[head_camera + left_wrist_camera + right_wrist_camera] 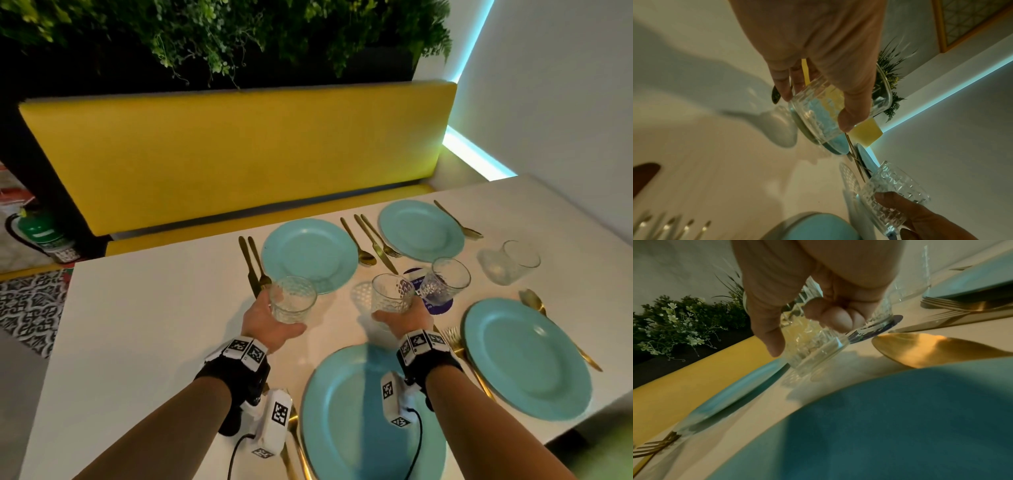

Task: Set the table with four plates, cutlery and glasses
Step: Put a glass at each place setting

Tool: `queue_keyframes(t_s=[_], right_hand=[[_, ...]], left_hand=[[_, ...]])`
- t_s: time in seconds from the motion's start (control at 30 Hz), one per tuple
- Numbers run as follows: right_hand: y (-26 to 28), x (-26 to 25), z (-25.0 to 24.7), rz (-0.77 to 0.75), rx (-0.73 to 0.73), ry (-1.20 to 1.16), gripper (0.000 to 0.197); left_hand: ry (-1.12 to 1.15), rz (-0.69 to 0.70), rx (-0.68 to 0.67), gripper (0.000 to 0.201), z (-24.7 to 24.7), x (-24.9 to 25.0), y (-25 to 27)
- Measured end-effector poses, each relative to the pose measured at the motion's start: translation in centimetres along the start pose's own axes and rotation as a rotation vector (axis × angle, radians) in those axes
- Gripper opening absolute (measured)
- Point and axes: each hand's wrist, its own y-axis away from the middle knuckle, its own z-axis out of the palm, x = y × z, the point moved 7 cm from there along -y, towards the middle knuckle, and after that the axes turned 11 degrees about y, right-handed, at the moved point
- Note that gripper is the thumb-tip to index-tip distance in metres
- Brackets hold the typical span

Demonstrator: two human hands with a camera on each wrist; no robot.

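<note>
Several teal plates lie on the white table (144, 308): far left plate (310, 255), far right plate (421, 230), near right plate (527, 358), near plate (359, 421) under my arms. Gold cutlery (371, 240) lies beside them. My left hand (274, 322) grips a cut-glass tumbler (292, 298) (818, 112) held above the table by the far left plate. My right hand (402, 317) grips a second tumbler (392, 292) (809, 344) over the table's middle. A third glass (445, 279) stands on a purple coaster (440, 303), a fourth glass (520, 258) at the right.
A yellow bench (239, 154) runs along the table's far side, with green plants (239, 31) above it. A white wall (565, 102) with a blue light strip closes the right side. A green fire extinguisher (41, 233) stands on the patterned floor at left.
</note>
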Motion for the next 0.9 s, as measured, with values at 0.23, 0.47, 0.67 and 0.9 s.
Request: queue_keyframes(t_s=[0.23,0.47,0.67,0.9], right_hand=[[-1.5,-0.6,0.7,-0.052,-0.018,0.056,0.092],[-1.9,-0.6,0.9,-0.052,-0.007,0.096,0.101],[-1.9,-0.4,0.8,-0.043,-0.022,0.078,0.103],[-0.9,0.0,-0.6,-0.045,-0.026,0.037,0.098]], left_hand=[[-0.01,-0.024,0.031,0.085,0.8,-0.5,-0.2],[-0.002,-0.038,0.026,0.086,1.4,-1.1,-0.3],[-0.012,-0.053,0.006,0.088,1.8,-1.8,-0.3],[-0.022,-0.075,-0.019,0.089,2.6,-2.4,-0.6]])
